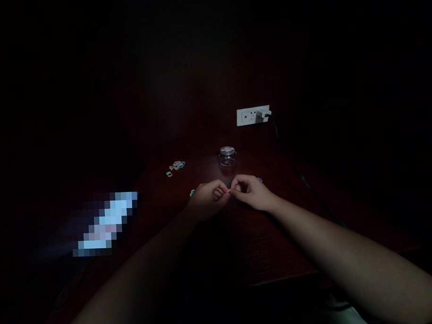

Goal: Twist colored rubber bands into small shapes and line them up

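Note:
My left hand (pixel 209 199) and my right hand (pixel 251 193) meet above the dark red table (pixel 276 254), thumb and fingers pinched on each. Between the fingertips is a tiny pinkish thing, too small to name. Just behind the hands stands a small clear jar (pixel 227 158) with a patterned lid. A green band (pixel 192 193) shows beside my left hand, and a purple one (pixel 259 180) is partly hidden behind my right hand. Several small coloured bands (pixel 177 165) lie in a loose pile farther back on the left.
A bright, pixelated screen (pixel 108 225) lies at the left. On the back wall a white socket (pixel 253 116) holds a plug, whose dark cable (pixel 305 182) runs down to the right. The surroundings are very dark.

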{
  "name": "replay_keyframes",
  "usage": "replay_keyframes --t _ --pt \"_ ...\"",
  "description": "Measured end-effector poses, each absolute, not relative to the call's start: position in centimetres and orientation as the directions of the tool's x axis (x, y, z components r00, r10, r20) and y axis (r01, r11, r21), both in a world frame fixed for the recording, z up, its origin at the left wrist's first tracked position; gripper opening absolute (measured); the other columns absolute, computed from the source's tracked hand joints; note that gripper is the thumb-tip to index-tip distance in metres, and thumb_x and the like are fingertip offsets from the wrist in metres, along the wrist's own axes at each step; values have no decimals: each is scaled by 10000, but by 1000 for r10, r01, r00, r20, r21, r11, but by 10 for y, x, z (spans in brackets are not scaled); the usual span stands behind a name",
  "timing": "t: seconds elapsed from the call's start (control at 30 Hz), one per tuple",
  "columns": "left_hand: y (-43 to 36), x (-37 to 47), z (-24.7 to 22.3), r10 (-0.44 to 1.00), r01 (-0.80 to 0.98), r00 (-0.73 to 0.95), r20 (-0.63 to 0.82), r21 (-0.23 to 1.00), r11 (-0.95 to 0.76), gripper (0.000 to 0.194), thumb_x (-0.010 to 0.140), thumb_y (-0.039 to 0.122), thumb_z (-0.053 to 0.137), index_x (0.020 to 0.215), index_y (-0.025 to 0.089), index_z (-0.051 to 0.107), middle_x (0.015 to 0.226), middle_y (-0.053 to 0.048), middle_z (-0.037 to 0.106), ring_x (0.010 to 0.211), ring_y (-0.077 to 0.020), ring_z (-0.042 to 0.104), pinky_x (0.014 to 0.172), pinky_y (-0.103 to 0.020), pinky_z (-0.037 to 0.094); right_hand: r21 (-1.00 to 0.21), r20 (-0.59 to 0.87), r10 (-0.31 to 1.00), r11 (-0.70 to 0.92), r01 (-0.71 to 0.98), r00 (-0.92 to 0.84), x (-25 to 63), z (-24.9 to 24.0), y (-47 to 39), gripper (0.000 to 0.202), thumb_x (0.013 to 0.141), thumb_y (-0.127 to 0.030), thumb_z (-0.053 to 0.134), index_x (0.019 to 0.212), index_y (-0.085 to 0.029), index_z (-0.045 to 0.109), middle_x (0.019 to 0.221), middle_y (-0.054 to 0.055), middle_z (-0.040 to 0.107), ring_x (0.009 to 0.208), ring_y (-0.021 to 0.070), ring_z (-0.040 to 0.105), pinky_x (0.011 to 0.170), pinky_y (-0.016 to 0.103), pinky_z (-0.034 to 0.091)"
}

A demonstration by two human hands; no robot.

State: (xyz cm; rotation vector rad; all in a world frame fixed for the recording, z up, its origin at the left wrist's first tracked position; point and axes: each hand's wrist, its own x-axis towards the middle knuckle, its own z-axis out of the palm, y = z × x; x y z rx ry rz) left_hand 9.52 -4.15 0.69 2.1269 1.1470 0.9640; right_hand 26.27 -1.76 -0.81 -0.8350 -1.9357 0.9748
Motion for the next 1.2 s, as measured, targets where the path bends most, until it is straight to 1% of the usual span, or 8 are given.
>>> replay_keyframes --t 0.13,0.27,0.5,0.73,0.83,0.97,1.2 --pt "-41 95 6 869 518 348 352 700 -492 132 694 269 514 741 151 549 644 1 571 538 -69 494 488 -167 389 -856 356 804 485 178 -477 262 -10 -17 148 684 -284 544 693 -143 501 481 -59 393 421 53 310 407 181 243" --pt "-40 95 4 857 494 372 356 706 -508 112 708 257 496 736 153 528 598 16 542 504 -60 467 464 -162 368 -856 357 803 486 177 -478 262 -11 -17 153 685 -287 549 706 -144 499 487 -60 385 425 55 303 405 181 233" --pt "-38 94 0 847 475 388 362 709 -521 92 722 239 472 762 161 499 587 26 515 493 -55 445 441 -155 346 -838 386 789 516 175 -478 261 -8 -21 122 696 -251 540 720 -146 481 557 -35 436 475 66 341 429 187 264" --pt "-38 95 -2 848 519 356 393 671 -529 76 716 229 475 743 163 501 583 30 524 491 -51 446 447 -151 338 -825 394 793 528 201 -466 262 -6 -22 99 690 -226 535 703 -146 479 530 -47 387 471 62 332 426 183 266" --pt "-36 94 -3 853 530 328 407 668 -523 88 725 238 465 754 165 505 591 28 531 493 -50 449 440 -146 333 -833 382 794 517 196 -473 263 -6 -22 104 697 -235 526 732 -142 492 521 -50 375 459 58 315 418 181 256" --pt "-35 94 -3 857 539 301 419 666 -515 105 723 252 474 757 161 514 587 24 534 495 -50 459 448 -146 342 -830 381 794 519 204 -473 263 -8 -20 128 695 -241 522 769 -138 516 535 -40 407 457 58 325 412 180 255" --pt "-38 95 0 861 529 331 386 680 -508 164 677 273 530 793 158 537 667 13 578 495 -41 470 452 -147 359 -816 394 796 533 225 -460 264 -7 -19 99 692 -232 512 714 -137 525 522 -41 405 461 60 334 426 182 265"
